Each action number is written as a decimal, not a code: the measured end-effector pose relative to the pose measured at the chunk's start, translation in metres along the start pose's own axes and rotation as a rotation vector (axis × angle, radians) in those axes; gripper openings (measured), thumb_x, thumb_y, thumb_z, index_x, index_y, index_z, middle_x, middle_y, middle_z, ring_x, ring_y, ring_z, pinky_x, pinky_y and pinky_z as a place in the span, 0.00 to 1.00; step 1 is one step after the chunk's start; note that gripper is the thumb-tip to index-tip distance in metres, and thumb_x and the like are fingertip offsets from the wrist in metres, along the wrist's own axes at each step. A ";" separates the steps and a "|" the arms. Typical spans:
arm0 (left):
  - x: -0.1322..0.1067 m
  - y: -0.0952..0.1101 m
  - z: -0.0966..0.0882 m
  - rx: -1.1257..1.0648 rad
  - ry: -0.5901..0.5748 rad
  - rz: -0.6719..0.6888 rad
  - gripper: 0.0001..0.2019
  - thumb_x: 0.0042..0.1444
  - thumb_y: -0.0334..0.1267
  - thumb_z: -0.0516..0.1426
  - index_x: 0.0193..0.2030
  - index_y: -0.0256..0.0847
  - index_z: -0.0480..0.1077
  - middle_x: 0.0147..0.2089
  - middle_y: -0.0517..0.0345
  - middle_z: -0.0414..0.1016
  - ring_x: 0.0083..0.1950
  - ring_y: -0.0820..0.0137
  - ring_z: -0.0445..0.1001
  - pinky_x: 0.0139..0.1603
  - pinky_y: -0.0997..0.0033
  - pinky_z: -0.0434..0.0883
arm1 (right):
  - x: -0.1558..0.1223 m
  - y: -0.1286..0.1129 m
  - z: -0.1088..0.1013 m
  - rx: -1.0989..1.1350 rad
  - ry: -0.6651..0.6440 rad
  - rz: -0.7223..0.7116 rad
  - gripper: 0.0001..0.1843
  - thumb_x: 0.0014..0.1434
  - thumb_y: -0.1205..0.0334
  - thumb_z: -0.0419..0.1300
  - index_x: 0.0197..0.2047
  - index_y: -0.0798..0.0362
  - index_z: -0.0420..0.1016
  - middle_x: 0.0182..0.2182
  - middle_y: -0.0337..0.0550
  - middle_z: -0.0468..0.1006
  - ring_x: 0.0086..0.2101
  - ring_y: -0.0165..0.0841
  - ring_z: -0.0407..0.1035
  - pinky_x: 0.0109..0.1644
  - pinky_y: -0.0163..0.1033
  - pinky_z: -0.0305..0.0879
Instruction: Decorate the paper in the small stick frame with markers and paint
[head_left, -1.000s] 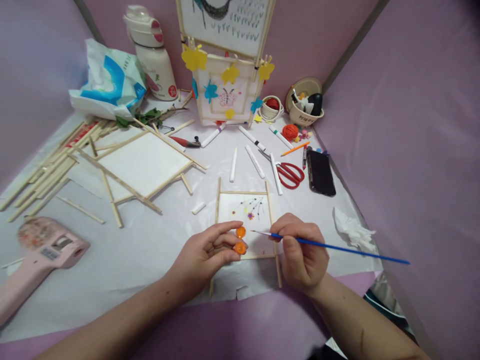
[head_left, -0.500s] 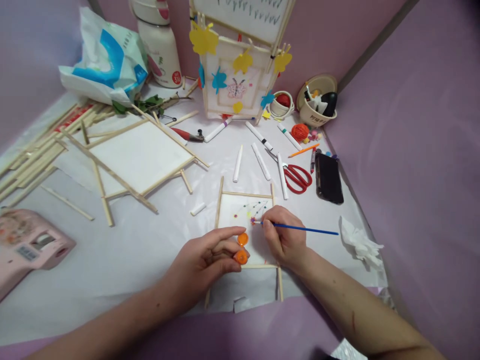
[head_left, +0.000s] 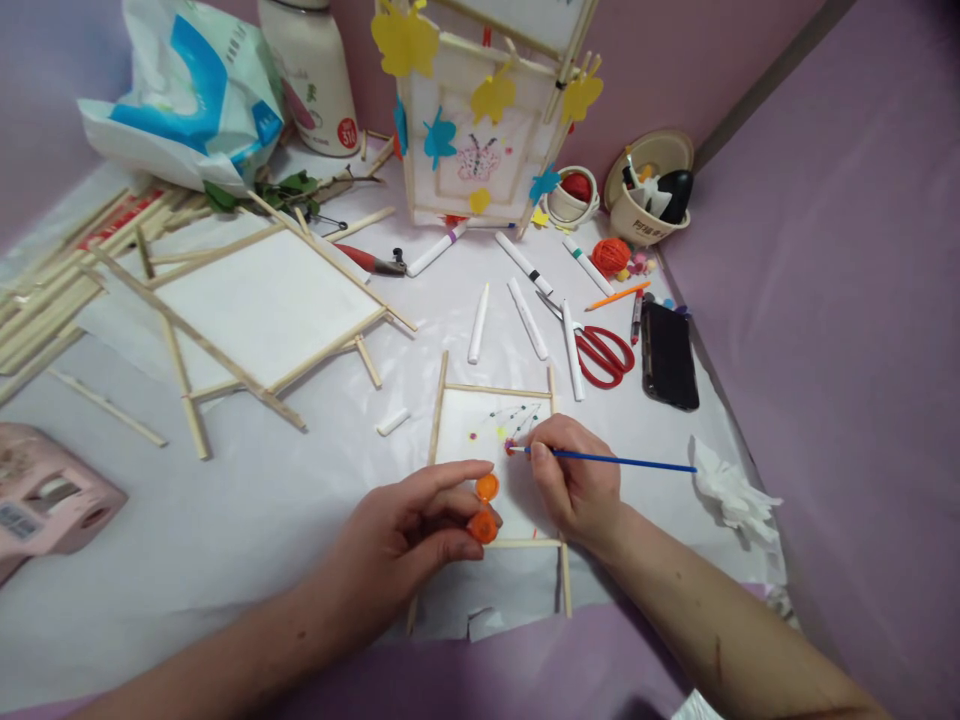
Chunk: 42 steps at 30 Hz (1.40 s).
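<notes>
My right hand (head_left: pixel 574 475) is closed round a thin blue paintbrush (head_left: pixel 637 462). The brush tip touches a small red-purple painted flower on a white sheet in a wooden stick frame (head_left: pixel 437 420). Dotted stems and a yellow spot show on the sheet near it. In my left hand (head_left: pixel 427 520), held over the frame's lower left, is a small orange paint pot (head_left: pixel 484 526) with its lid flipped up. My thumb and fingers grip the pot.
A larger stick frame with white paper (head_left: pixel 270 300) lies at left, near a pink tape dispenser (head_left: pixel 56 500). Several white markers (head_left: pixel 528 318), red-handled scissors (head_left: pixel 606 357), a phone (head_left: pixel 669 355) and crumpled tissue (head_left: pixel 735 495) surround the work. A decorated lantern (head_left: pixel 480 130) stands behind.
The view has shifted slightly, bringing the table closer. The brush tip stays at the flower, whose painted patch looks a little larger; the left hand still holds the paint pot.
</notes>
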<state>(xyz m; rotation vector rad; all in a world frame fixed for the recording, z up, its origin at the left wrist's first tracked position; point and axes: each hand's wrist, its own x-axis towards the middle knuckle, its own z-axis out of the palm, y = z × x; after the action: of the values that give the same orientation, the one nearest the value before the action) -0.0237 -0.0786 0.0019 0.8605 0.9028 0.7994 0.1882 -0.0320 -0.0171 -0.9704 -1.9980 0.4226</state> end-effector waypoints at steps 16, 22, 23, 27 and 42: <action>0.000 0.002 0.000 0.005 0.002 -0.010 0.22 0.51 0.25 0.62 0.53 0.45 0.74 0.35 0.63 0.82 0.38 0.73 0.79 0.42 0.76 0.75 | 0.001 -0.001 0.000 0.003 -0.024 0.006 0.06 0.61 0.72 0.54 0.37 0.51 0.68 0.28 0.42 0.75 0.28 0.33 0.68 0.32 0.39 0.64; 0.000 0.002 0.001 0.012 -0.002 -0.007 0.21 0.51 0.25 0.62 0.53 0.45 0.74 0.36 0.63 0.82 0.38 0.72 0.79 0.42 0.75 0.75 | 0.001 0.000 0.001 0.022 -0.022 -0.004 0.06 0.61 0.71 0.54 0.38 0.51 0.68 0.27 0.42 0.75 0.29 0.33 0.69 0.33 0.40 0.65; 0.000 0.002 0.001 0.010 0.000 -0.005 0.21 0.52 0.25 0.62 0.53 0.45 0.74 0.36 0.63 0.82 0.38 0.72 0.79 0.42 0.74 0.75 | 0.001 0.000 0.001 0.022 -0.026 -0.001 0.06 0.61 0.71 0.54 0.38 0.51 0.69 0.28 0.42 0.75 0.29 0.34 0.69 0.33 0.40 0.65; 0.000 0.001 0.001 0.004 0.000 -0.001 0.21 0.52 0.25 0.62 0.53 0.44 0.74 0.35 0.62 0.82 0.38 0.71 0.79 0.42 0.74 0.75 | 0.001 -0.001 0.000 0.016 -0.029 -0.001 0.06 0.62 0.71 0.54 0.37 0.51 0.68 0.27 0.42 0.75 0.28 0.33 0.69 0.32 0.40 0.65; 0.000 -0.003 -0.001 0.030 -0.013 0.022 0.22 0.53 0.25 0.61 0.54 0.45 0.73 0.36 0.61 0.81 0.39 0.71 0.78 0.43 0.73 0.75 | 0.003 -0.001 -0.002 -0.010 -0.039 0.000 0.06 0.63 0.70 0.52 0.36 0.51 0.67 0.25 0.40 0.71 0.26 0.32 0.66 0.31 0.38 0.63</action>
<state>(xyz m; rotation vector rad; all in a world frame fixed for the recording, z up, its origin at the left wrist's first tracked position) -0.0238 -0.0796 -0.0010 0.9024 0.8970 0.8001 0.1881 -0.0305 -0.0138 -0.9747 -2.0369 0.4345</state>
